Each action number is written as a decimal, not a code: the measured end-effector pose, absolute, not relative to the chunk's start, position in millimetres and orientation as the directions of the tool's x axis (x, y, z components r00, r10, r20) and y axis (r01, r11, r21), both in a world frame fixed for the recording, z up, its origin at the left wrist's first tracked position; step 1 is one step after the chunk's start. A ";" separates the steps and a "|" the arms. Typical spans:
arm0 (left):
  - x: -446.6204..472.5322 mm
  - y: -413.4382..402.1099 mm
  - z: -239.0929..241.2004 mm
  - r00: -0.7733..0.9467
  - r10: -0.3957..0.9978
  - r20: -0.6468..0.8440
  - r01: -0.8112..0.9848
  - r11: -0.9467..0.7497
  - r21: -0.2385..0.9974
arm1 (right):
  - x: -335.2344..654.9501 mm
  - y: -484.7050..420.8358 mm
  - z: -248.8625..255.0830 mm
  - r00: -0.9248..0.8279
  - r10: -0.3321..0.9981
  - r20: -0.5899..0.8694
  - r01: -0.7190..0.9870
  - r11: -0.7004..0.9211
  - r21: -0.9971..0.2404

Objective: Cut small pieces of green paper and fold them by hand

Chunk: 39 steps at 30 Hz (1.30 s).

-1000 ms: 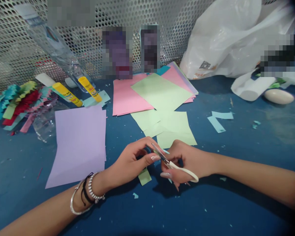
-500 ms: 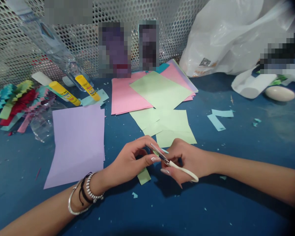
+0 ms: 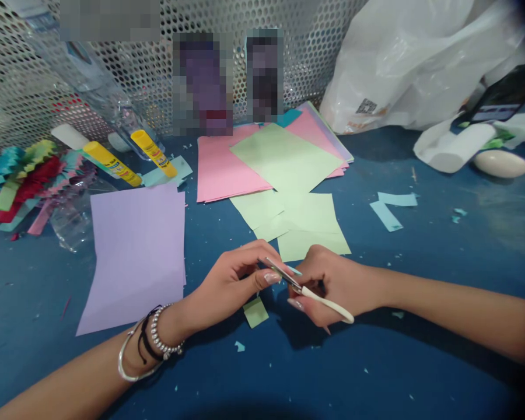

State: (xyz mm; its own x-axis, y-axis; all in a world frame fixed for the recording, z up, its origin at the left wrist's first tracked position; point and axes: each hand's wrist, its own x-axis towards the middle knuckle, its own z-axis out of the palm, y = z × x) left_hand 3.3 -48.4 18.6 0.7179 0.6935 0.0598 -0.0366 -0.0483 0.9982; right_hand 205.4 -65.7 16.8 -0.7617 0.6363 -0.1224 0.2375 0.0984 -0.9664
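Right hand (image 3: 332,283) grips scissors (image 3: 319,298); beside them, left hand (image 3: 238,277) pinches mostly hidden green slip (image 3: 276,270). Likely light, flimsy; hold by edge.

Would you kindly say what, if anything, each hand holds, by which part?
The right hand holds the scissors by their white handle. The left hand seems to pinch a small green paper, but where is hidden.

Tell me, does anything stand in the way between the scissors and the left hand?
Nothing visible does: the right hand holds the scissors, and their blades reach right up to the left hand. Whatever that hand may hide cannot be told.
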 end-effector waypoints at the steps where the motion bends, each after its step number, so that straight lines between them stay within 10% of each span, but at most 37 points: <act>1: 3.6 -49.6 18.0 0.706 0.707 0.048 -0.027 -0.041 0.999 | 205.1 -65.5 16.9 -0.756 0.643 -0.123 0.232 0.088 -0.969; 15: 6.5 -58.8 17.9 0.659 0.733 0.168 0.274 -0.442 0.854 | 199.8 -67.9 19.8 -0.695 0.699 -0.167 0.284 0.053 -0.957; 39: 8.1 -65.1 23.9 0.601 0.797 0.061 0.355 -0.335 0.873 | 192.3 -68.4 25.6 -0.645 0.745 -0.174 0.347 0.082 -0.934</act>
State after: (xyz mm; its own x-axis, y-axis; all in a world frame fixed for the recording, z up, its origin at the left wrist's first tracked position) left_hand 8.1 -65.1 23.9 0.6010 0.7969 0.0611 0.3553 -0.3349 0.8727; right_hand 192.3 -68.4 25.6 -0.6446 0.7446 -0.1735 0.3467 0.0824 -0.9343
